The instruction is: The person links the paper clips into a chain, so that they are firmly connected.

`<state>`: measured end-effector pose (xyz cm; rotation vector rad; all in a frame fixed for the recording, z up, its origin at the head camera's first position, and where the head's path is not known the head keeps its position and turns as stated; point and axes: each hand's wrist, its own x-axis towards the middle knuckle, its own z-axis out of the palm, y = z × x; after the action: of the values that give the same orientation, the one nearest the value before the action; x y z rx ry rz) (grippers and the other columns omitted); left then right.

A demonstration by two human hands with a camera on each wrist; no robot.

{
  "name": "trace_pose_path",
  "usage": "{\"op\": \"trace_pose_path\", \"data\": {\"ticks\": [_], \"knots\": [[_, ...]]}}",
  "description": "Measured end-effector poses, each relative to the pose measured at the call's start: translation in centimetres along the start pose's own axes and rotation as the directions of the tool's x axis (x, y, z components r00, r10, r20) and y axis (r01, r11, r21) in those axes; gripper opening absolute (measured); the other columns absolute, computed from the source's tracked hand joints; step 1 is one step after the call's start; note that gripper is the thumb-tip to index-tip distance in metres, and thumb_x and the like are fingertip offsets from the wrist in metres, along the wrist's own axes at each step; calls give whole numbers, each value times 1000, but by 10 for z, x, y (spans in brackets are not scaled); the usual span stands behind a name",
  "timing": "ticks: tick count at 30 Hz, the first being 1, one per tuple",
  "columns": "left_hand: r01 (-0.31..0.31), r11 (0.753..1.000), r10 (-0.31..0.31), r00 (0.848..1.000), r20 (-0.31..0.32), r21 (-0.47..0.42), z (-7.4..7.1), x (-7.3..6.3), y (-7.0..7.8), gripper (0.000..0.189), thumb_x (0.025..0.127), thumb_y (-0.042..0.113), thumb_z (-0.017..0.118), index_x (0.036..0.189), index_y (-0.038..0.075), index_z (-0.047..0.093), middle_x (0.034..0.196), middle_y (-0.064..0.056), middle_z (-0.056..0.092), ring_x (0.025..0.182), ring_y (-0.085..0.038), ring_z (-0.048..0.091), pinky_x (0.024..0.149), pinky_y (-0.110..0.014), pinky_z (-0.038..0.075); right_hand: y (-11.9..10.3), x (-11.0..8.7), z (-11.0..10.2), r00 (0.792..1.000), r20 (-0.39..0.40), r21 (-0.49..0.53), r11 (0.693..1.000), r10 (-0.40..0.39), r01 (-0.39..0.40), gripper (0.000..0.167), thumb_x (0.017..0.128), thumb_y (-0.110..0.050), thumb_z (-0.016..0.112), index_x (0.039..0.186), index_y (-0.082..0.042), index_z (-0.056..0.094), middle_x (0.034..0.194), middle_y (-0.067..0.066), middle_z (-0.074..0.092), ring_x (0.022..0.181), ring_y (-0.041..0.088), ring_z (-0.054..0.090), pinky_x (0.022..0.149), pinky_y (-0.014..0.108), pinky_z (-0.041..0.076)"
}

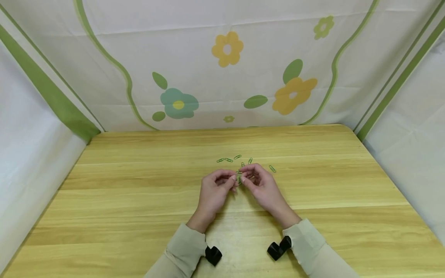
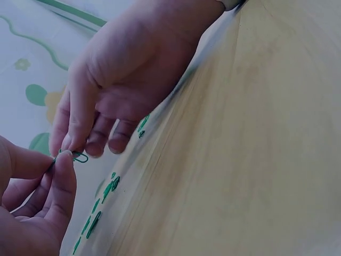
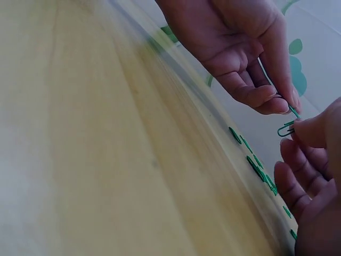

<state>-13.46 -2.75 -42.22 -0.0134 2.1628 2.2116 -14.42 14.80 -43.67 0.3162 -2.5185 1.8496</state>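
Both hands meet fingertip to fingertip just above the table. My left hand (image 1: 214, 192) pinches a green paper clip (image 3: 293, 111) between thumb and fingers. With thumb and index finger my right hand (image 1: 265, 190) pinches another green paper clip (image 3: 286, 129), whose rounded end sticks out in the right wrist view. The two clips come together at the fingertips; whether they are hooked into each other I cannot tell. In the left wrist view a green wire loop (image 2: 81, 157) shows between the hands, the rest covered by fingers.
Several loose green paper clips lie on the wooden table (image 1: 139, 216) beyond the hands, among them one clip (image 1: 220, 160) to the left and one clip (image 1: 272, 168) to the right. A white curtain (image 1: 187, 54) with printed flowers hangs behind the table.
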Motion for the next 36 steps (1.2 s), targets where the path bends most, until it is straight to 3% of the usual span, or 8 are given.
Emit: {"op": "trace_pose_path", "data": {"ticks": [4,9,13,21,26,32,36], "knots": [[0,1000,0,1000,-4,-7,-1,0,0,13,102,3,72,112,-5,76,105,-24,76,82,-24,73,74,-29,65,-1,0,0,996,81,-41,999,23,-20,24,109,-13,62,133,-11,67,116,10,67,101,21,61,86,25,52],[-8,1000,8,1000,-5,-13,-2,0,0,13,103,3,71,112,-4,76,106,-24,76,85,-26,74,75,-30,65,1,1,0,995,99,-93,996,6,4,18,111,-16,60,123,-11,72,117,6,66,101,20,59,89,27,51],[-11,1000,11,1000,-6,-23,-3,1,0,13,103,4,71,112,-4,75,105,-26,75,85,-24,74,75,-30,65,2,1,0,997,77,-97,995,4,4,15,111,-20,61,116,-11,72,115,6,66,100,19,59,89,27,51],[-13,999,12,1000,-20,-36,-3,1,1,12,103,2,70,112,-4,74,106,-28,73,83,-16,72,76,-30,65,0,2,0,997,-4,-20,997,78,-78,16,111,-22,61,114,-7,67,114,11,68,100,19,62,88,25,53],[-16,999,16,1000,-15,-42,-2,1,1,12,102,2,71,112,-5,74,106,-30,73,82,-18,72,75,-31,65,-1,4,-1,991,-59,69,991,120,-116,17,110,-21,63,112,-4,68,103,16,67,88,20,62,75,23,54],[24,999,-22,998,60,-29,-4,0,2,17,103,4,71,116,-7,74,110,-30,73,85,-21,74,78,-34,66,-2,4,-1,983,-108,149,980,151,-134,18,108,-20,67,110,-3,69,95,11,64,79,19,58,67,22,51],[54,999,-55,990,132,8,-6,-2,2,21,104,6,69,124,1,76,111,-23,75,88,-20,76,82,-34,66,-3,2,-2,983,-106,180,975,147,-126,18,106,-20,70,108,-2,70,95,4,66,78,16,57,66,22,50]]}}
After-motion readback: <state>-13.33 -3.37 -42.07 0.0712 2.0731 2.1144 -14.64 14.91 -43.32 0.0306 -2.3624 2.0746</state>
